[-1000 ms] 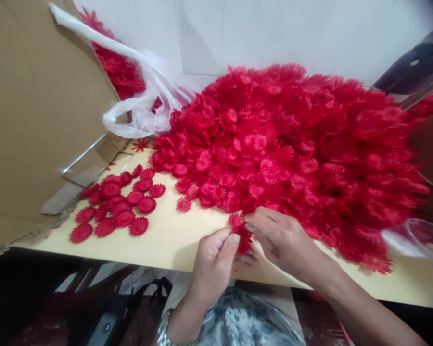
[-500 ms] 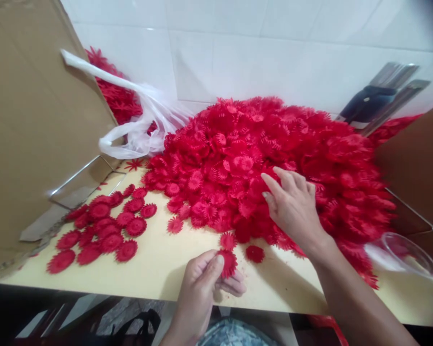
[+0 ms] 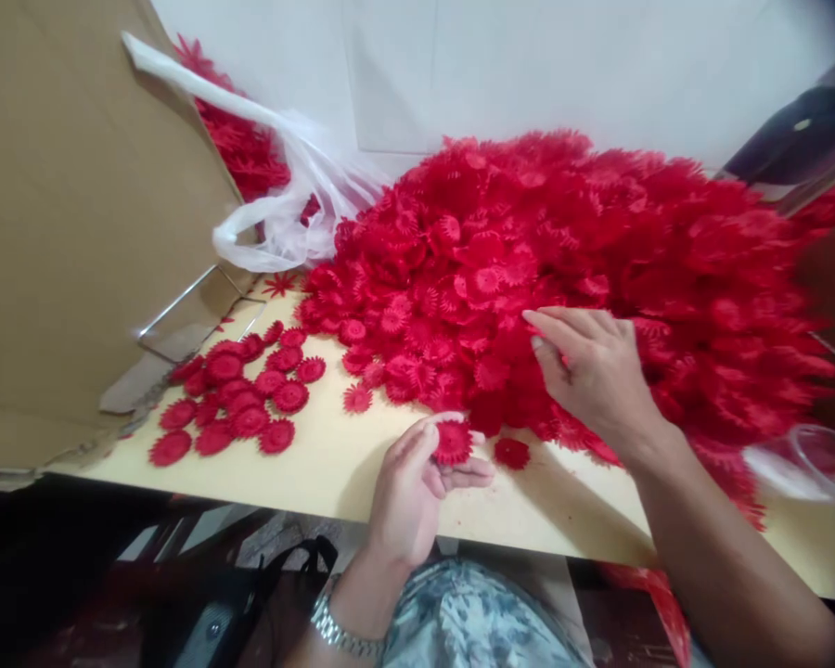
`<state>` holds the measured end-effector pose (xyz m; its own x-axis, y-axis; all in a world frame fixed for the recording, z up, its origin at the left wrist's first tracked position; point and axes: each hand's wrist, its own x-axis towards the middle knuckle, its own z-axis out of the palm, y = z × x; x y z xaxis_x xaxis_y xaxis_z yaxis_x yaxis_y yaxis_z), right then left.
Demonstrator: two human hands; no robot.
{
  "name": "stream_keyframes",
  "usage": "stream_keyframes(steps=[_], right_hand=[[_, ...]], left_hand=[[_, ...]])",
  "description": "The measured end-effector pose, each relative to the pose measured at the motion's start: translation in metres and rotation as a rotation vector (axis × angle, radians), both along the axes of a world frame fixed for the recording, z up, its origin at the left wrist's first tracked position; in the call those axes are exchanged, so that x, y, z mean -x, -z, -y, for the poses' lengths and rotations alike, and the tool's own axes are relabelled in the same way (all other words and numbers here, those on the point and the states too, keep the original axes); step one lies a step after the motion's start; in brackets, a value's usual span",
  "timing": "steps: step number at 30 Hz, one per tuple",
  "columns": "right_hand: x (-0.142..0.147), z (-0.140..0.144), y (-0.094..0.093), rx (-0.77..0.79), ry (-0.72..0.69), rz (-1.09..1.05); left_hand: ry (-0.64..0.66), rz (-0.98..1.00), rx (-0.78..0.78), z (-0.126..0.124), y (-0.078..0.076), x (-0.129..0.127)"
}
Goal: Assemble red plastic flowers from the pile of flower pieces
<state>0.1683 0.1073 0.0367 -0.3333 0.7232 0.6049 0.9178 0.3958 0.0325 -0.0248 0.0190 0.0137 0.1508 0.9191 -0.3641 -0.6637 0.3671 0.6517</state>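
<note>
My left hand (image 3: 410, 482) holds a round red flower piece (image 3: 454, 443) with a fringed edge between thumb and fingers, over the front part of the table. My right hand (image 3: 591, 371) is at the front of a big heap of red flower pieces (image 3: 459, 250), its thumb and forefinger drawn close together; whatever they pinch is too hard to make out. A single dark red flower piece (image 3: 512, 454) lies on the tabletop between my hands. Several thicker round red flowers (image 3: 249, 420) are gathered on the left.
Cardboard (image 3: 76, 232) stands along the left side, with a bent metal wire (image 3: 177, 311) by its foot. A white plastic bag (image 3: 306, 195) lies behind, against the wall. At the right are a clear plastic cup (image 3: 825, 459) and a dark object (image 3: 800, 134). The yellow tabletop (image 3: 306, 478) ends close to my body.
The view has tilted down and shifted left. My right hand's spread fingers have come together at the heap. My left hand has turned and opened somewhat beneath its flower piece.
</note>
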Motion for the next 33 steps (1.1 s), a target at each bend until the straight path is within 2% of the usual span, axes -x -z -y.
stream_keyframes(steps=[3,9,14,16,22,24,27,31,33], right_hand=[[0.000,0.012,-0.004,-0.056,-0.084,-0.113],[0.012,0.036,0.002,-0.008,-0.266,-0.215],[0.024,0.055,0.005,0.055,-0.330,-0.300],[0.031,0.063,0.005,0.147,-0.367,-0.359],[0.048,0.077,0.010,0.623,-0.560,-0.539],[0.050,0.078,0.012,0.699,-0.525,-0.616],[0.049,0.079,0.014,0.724,-0.407,-0.729],[0.046,0.075,0.013,0.676,-0.286,-0.786],[0.041,0.065,0.011,0.573,-0.214,-0.825]], left_hand=[[0.027,0.005,-0.012,0.001,0.002,0.000],[0.005,-0.182,-0.019,0.004,0.007,-0.004],[0.103,-0.302,-0.035,0.009,0.012,-0.003],[0.116,-0.364,-0.037,0.009,0.013,-0.002],[0.064,-0.484,-0.018,0.008,0.014,-0.003],[0.106,-0.482,-0.062,0.009,0.016,-0.002],[0.197,-0.451,-0.158,0.012,0.016,0.001],[0.244,-0.389,-0.118,0.015,0.012,-0.002],[0.224,-0.349,-0.075,0.015,0.010,-0.003]])
